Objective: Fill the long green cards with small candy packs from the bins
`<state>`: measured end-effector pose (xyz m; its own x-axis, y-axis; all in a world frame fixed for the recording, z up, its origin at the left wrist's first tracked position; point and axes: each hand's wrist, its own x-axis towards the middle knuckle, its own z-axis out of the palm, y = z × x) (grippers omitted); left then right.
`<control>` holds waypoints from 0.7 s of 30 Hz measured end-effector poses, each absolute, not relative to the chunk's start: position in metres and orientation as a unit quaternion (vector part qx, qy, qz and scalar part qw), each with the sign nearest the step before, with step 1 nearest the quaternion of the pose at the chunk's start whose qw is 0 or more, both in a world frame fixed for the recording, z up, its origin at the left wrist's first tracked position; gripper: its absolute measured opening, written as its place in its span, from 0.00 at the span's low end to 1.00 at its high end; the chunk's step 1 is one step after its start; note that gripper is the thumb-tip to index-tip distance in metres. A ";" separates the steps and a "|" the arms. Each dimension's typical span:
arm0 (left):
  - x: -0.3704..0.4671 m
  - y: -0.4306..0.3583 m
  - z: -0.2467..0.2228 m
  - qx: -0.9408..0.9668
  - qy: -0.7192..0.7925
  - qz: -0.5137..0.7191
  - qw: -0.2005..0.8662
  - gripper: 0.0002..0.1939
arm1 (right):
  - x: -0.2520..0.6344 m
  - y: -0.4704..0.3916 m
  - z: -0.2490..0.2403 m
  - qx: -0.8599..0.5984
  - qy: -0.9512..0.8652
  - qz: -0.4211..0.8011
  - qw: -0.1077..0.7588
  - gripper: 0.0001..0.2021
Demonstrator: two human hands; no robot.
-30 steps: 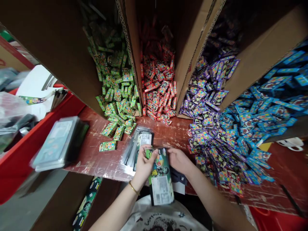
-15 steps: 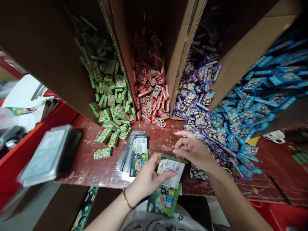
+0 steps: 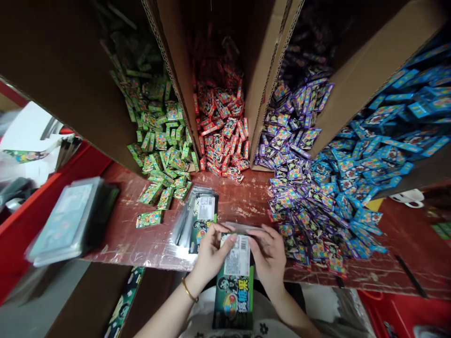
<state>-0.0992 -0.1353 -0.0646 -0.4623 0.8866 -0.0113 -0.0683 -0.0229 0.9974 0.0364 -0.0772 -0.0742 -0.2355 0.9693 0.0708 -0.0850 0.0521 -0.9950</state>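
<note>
A green-and-black candy packet (image 3: 234, 291) with a white barcode label hangs upright in front of my body. My left hand (image 3: 214, 251) pinches its upper left edge, thumb on the label side. At the upper right, my right hand (image 3: 269, 256) grips the same packet between thumb and fingers. A strip of clear plastic (image 3: 243, 227) shows along the packet's top between both hands. Just beyond my left hand lies a stack of similar packets (image 3: 204, 211) in clear sleeves. What is inside the held packet is hidden.
Cardboard dividers (image 3: 259, 84) separate heaps of small green boxes (image 3: 172, 159), red boxes (image 3: 223, 141), purple boxes (image 3: 292, 164) and blue boxes (image 3: 366, 159). Purple and blue ones spill onto the red table (image 3: 246, 202). Another sleeved stack (image 3: 65, 225) sits at the left by a red bin (image 3: 45, 197).
My right hand has come down from beside the purple heap and closed on the packet's top right edge. The packet has turned more upright, and my left hand has shifted slightly left.
</note>
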 end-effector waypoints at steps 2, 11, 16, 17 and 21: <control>-0.100 -0.134 -0.066 0.334 0.565 0.652 0.380 0.09 | 0.033 -0.078 -0.077 -0.402 -0.554 0.575 0.448 0.16; -0.107 -0.141 -0.046 0.332 0.600 0.599 0.415 0.08 | 0.030 -0.071 -0.056 -0.359 -0.571 0.619 0.403 0.21; -0.105 -0.141 -0.035 0.299 0.628 0.584 0.419 0.11 | 0.030 -0.060 -0.044 -0.337 -0.494 0.717 0.360 0.25; -0.105 -0.139 -0.034 0.285 0.626 0.588 0.426 0.12 | 0.030 -0.057 -0.043 -0.335 -0.474 0.737 0.347 0.25; -0.104 -0.132 -0.032 0.266 0.631 0.581 0.439 0.13 | 0.032 -0.048 -0.047 -0.348 -0.425 0.765 0.336 0.23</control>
<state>-0.1039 -0.1324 -0.0322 -0.4734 0.8463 -0.2441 -0.1735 0.1821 0.9678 0.0322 -0.0483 -0.0469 -0.5311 0.8107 -0.2464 -0.2183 -0.4119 -0.8847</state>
